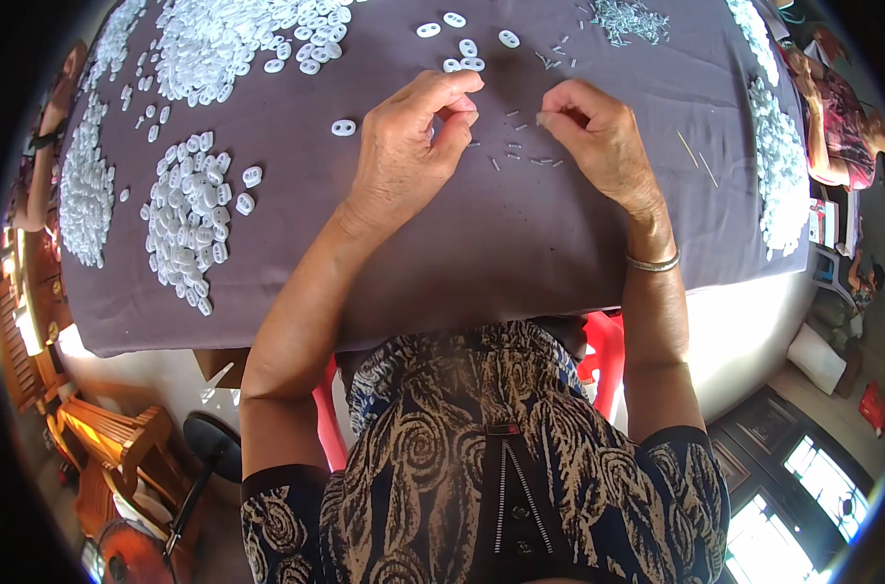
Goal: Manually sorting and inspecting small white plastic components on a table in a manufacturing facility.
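Observation:
My left hand [413, 141] is raised over the purple-brown tablecloth [442, 253], its fingers curled and the thumb close to the forefinger. Whatever it holds, if anything, is too hidden to name. Just beyond its fingertips lie several white oval plastic pieces with two holes [469, 47]. To the right, my right hand [595, 136] has thumb and forefinger pinched together; anything between them is too small to make out. Tiny grey metal pieces like springs [514, 156] are scattered on the cloth between the hands. One white two-holed piece [343, 127] lies left of my left hand.
A large heap of white pieces [209, 49] covers the far left, with a smaller pile [186, 214] nearer. A heap of small metal pieces [629, 21] lies at the far right. Two thin sticks [698, 159] rest right of my right hand. Other people sit at both sides.

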The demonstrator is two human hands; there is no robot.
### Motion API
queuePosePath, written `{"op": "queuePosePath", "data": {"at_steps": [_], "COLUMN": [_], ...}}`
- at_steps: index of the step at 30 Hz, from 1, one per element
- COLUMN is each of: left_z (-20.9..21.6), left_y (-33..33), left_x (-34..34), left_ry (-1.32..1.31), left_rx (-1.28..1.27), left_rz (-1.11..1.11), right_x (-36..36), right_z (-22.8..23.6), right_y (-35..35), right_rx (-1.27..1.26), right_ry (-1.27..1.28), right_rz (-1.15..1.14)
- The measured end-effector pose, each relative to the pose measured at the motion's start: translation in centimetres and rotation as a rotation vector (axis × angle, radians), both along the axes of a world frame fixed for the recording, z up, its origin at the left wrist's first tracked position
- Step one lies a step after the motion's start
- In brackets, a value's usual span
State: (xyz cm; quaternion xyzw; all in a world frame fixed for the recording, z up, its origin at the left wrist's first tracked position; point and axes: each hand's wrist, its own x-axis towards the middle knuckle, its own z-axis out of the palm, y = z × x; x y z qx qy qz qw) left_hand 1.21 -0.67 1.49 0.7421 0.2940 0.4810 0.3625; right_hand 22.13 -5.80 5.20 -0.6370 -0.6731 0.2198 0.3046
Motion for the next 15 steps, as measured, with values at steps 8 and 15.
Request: {"op": "queuePosePath", "data": {"at_steps": [8,15], "left_z": [-0.7,-0.6], "left_y": [0.0,-0.3], "left_x": [0.1,0.6], "left_ry": [-0.035,-0.034], "left_rx": [-0.048,-0.05], "left_rz": [-0.014,-0.074], "right_x": [0.7,-0.7], "right_z": [-0.2,0.1], "right_y": [-0.1,-0.2], "right_rx": [-0.143,-0.138], "right_ry": [0.231,0.441], "right_rz": [-0.003,-0.002]}}
